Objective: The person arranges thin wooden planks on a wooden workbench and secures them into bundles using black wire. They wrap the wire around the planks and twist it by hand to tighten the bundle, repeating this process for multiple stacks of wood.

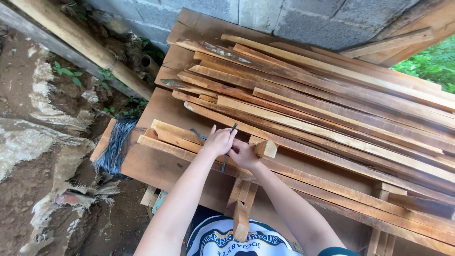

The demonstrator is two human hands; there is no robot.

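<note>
Both hands meet on a dark strap over the wood slats: left hand [219, 141] pinches the dark strap [226, 150], right hand [243, 154] closes beside it. Keep it taut against the slat bundle [189, 142]; beyond the bundle lie loose planks [332, 95].

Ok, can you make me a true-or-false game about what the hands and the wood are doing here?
1. Both hands, the left hand and the right hand, hold a thin dark strap. True.
2. The wooden slats stand upright against the wall. False: they lie flat in a pile.
3. A bundle of dark straps hangs over the plank's left end. True.
4. The wall behind is red brick. False: it is grey block.
5. A bamboo pole lies at the upper left. True.
</note>
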